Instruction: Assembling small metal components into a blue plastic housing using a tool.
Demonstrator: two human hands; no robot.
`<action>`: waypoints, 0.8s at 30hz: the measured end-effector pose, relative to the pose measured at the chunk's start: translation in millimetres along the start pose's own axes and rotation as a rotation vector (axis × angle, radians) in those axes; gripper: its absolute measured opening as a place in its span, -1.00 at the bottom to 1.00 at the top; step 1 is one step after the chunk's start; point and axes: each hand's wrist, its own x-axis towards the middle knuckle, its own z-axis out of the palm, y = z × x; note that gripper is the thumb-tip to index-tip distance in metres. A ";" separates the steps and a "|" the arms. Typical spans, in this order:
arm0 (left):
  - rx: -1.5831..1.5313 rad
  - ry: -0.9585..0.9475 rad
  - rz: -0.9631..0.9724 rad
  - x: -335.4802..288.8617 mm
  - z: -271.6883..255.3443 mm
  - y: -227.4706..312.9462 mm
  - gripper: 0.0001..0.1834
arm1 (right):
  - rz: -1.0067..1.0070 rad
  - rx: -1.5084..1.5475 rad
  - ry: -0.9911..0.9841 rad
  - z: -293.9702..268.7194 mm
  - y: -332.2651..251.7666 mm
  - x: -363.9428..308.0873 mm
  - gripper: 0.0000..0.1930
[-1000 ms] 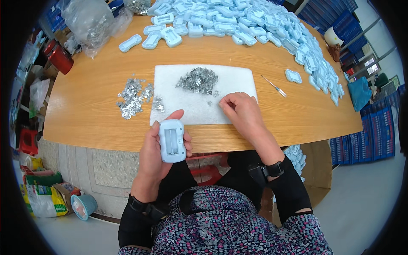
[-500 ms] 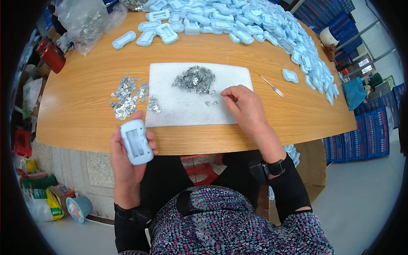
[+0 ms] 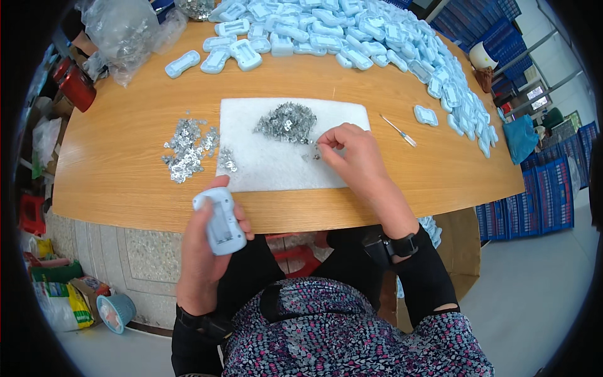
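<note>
My left hand is closed around a light blue plastic casing, held just off the table's near edge. A rectangular battery compartment in the casing faces up; it is slightly blurred. Over the right side of a white foam mat, my right hand has thumb and fingertips pinched together. Whatever may be between them is too small to make out. A few loose small metal pieces lie beside those fingertips. The main heap of small metal contact pieces sits on the mat to their left.
More metal pieces are scattered left of the mat. A large pile of light blue casings spreads across the table's back and right. A small screwdriver lies right of the mat. A red canister stands at the far left.
My left hand has moved right and slightly nearer to me with the casing, its thumb now across the casing's edge. My right hand has shifted a little left toward the loose metal pieces.
</note>
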 end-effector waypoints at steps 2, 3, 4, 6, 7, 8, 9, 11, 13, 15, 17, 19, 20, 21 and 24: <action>0.024 -0.013 -0.025 2.1 7.7 -1.9 -0.42 | 0.024 0.276 -0.045 -8.5 -7.2 -8.5 -0.95; 0.048 -0.030 -0.076 4.8 12.3 -3.5 -0.45 | 0.019 0.281 -0.044 -13.0 -11.3 -11.9 -0.95; 0.062 -0.051 -0.121 7.4 16.8 -4.4 -0.48 | -0.086 0.274 -0.052 -17.8 -15.8 -15.0 -0.94; 0.048 -0.067 -0.144 14.4 26.0 -6.3 -0.51 | -0.212 0.285 -0.057 -27.0 -26.4 -20.1 -0.93; 0.050 -0.090 -0.159 21.0 32.5 -8.9 -0.52 | -0.284 0.250 -0.082 -31.8 -32.2 -21.2 -0.90; 0.057 -0.111 -0.168 26.0 37.8 -9.0 -0.53 | -0.362 0.220 -0.101 -35.4 -38.3 -21.0 -0.88; 0.051 -0.123 -0.202 28.1 42.2 -7.8 -0.53 | -0.403 0.247 -0.086 -39.3 -44.6 -20.7 -0.88; 0.073 -0.189 -0.254 31.8 50.5 -6.2 -0.57 | -0.399 0.261 -0.158 -48.7 -54.2 -22.5 -0.86; 0.074 -0.220 -0.272 29.8 55.5 -5.4 -0.55 | -0.407 0.292 -0.168 -54.9 -58.4 -22.8 -0.87; 0.083 -0.235 -0.267 28.5 58.0 -6.2 -0.55 | -0.363 0.324 -0.210 -57.6 -59.0 -24.7 -0.88; 0.080 -0.235 -0.259 27.7 58.2 -8.0 -0.54 | -0.326 0.346 -0.219 -56.2 -57.4 -26.5 -0.87; 0.093 -0.236 -0.212 28.0 58.3 -11.6 -0.54 | -0.288 0.375 -0.233 -51.6 -56.7 -30.1 -0.87; 0.092 -0.252 -0.178 28.5 58.7 -13.9 -0.55 | -0.237 0.399 -0.208 -49.3 -56.4 -32.4 -0.88; 0.099 -0.238 -0.173 29.5 59.3 -16.0 -0.55 | -0.188 0.423 -0.179 -47.1 -56.6 -35.1 -0.88; 0.095 -0.221 -0.058 31.1 61.5 -20.0 -0.56 | 0.053 0.572 -0.096 -37.5 -61.2 -47.5 -0.89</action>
